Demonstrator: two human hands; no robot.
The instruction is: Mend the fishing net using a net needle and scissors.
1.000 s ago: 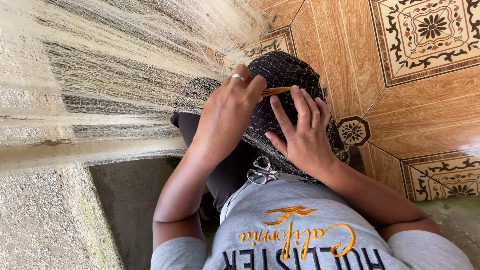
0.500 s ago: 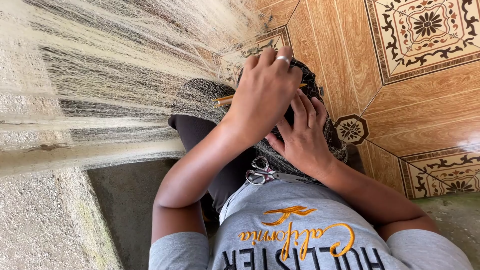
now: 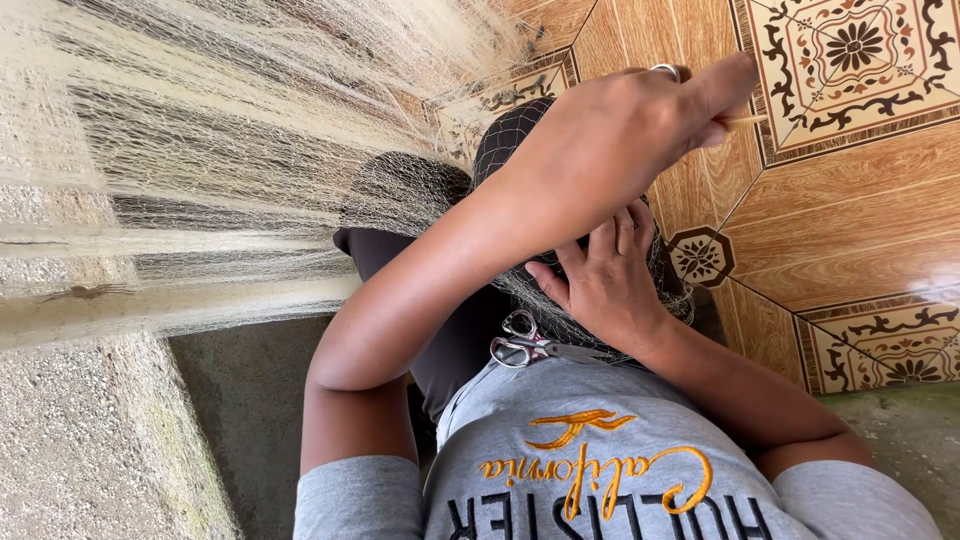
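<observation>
My left hand [image 3: 625, 135], a ring on one finger, is raised above my knee and pinches a thin wooden netting needle [image 3: 745, 121] between fingers and thumb; only its tip shows. My right hand [image 3: 600, 285] lies lower, fingers curled and pressing on the fine pale fishing net [image 3: 220, 170] where it drapes over my dark-clad knee [image 3: 505, 140]. The net spreads in bunched folds up and to the left. Any thread running from the needle is too fine to see.
Small metal scissors [image 3: 528, 349] lie on my lap by the hem of my grey shirt [image 3: 600, 460]. Brown patterned floor tiles [image 3: 850, 200] fill the right side. Rough concrete [image 3: 90, 440] runs along the left and bottom.
My left hand has lifted up and to the right, carrying the needle away from the net on my knee. My right hand has stayed on the net.
</observation>
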